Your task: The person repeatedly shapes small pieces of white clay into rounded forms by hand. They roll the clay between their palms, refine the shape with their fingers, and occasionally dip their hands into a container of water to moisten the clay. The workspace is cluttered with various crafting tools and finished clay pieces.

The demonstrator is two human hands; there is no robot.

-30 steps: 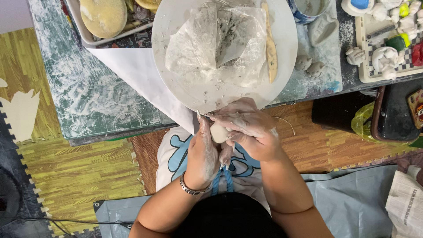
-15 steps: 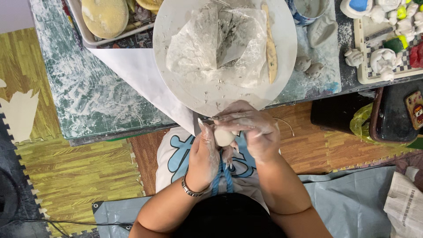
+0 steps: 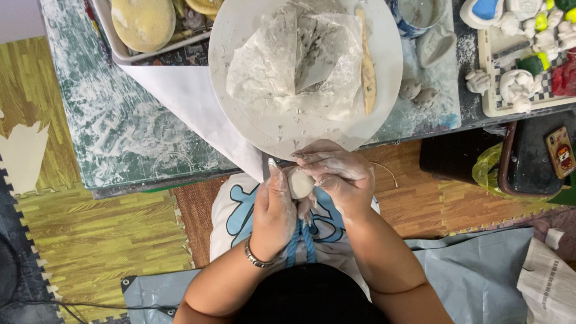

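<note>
Cupping hands (image 3: 309,192) half-hiding clay lump (image 3: 299,183)

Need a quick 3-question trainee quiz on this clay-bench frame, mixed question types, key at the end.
1. True or false: the left hand and right hand both touch the small clay lump.
2. The wooden modelling tool lies on: A) the floor mat, B) the white round board, C) the tray of painted figurines.
3. Fill in: the left wrist wears a ____.

Key: 1 true; 2 B; 3 bracelet.
</note>
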